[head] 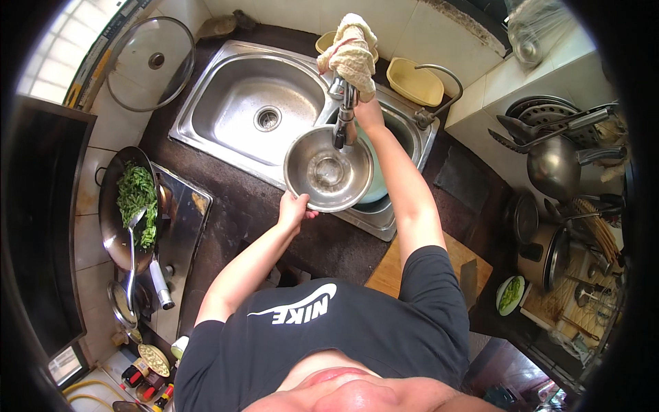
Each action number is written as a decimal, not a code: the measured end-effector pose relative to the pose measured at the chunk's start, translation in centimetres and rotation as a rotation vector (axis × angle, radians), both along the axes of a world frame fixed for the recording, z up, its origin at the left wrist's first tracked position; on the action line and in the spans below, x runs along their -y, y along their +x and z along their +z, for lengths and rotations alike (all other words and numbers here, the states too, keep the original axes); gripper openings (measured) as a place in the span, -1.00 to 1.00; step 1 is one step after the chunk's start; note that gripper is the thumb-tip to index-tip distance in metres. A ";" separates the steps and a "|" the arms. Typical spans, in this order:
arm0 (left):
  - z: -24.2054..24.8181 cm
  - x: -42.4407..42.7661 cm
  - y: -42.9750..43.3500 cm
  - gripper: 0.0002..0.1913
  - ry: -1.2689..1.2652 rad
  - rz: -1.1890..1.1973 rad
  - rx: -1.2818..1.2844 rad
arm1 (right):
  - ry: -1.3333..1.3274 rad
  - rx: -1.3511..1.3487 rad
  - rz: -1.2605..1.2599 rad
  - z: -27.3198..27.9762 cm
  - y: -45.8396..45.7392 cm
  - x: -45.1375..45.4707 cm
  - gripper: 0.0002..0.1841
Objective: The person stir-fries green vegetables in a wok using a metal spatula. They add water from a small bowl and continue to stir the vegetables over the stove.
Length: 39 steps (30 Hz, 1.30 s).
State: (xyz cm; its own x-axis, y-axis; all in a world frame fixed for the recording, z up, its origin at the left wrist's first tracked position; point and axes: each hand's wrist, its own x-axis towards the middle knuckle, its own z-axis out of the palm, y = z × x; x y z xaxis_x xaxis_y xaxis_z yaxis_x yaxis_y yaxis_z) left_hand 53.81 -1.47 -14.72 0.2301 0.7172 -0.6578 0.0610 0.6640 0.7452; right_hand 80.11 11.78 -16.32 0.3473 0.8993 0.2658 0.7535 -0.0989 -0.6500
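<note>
My left hand (pixel 294 210) grips the near rim of a round stainless steel bowl (pixel 322 172), thumb over the edge. The bowl sits under the faucet (pixel 344 126) and shows no food inside. A pale cloth (pixel 351 51) is draped over the top of the faucet. My right hand (pixel 367 110) reaches up behind the faucet, just below the cloth; its fingers are mostly hidden, so I cannot see what they touch. Beneath my right forearm, a pale green basin (pixel 378 177) stands in the smaller right sink bowl. The larger left sink bowl (pixel 226 103) has a drain strainer (pixel 267 119).
At left, a wok (pixel 116 242) with chopped greens (pixel 135 190) and a metal spatula (pixel 132 257) sits on the gas stove (pixel 185 232). A glass lid (pixel 149 64) leans on the wall. Rightward are a cutting board (pixel 383 265), a cleaver (pixel 468 280), a plate of greens (pixel 510 296) and hanging utensils (pixel 553 167).
</note>
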 end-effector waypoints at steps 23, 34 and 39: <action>-0.1 0.4 1.3 -0.77 -0.112 -0.031 0.019 | 0.051 -0.038 0.139 -0.9 0.8 0.5 -0.84; -0.3 0.2 1.5 -0.75 -0.102 -0.047 0.009 | 0.017 -0.198 0.106 -1.2 1.4 0.2 -0.78; -0.4 0.2 1.5 -0.75 -0.099 -0.025 -0.006 | 0.005 -0.228 0.030 -1.1 2.0 -0.4 -0.71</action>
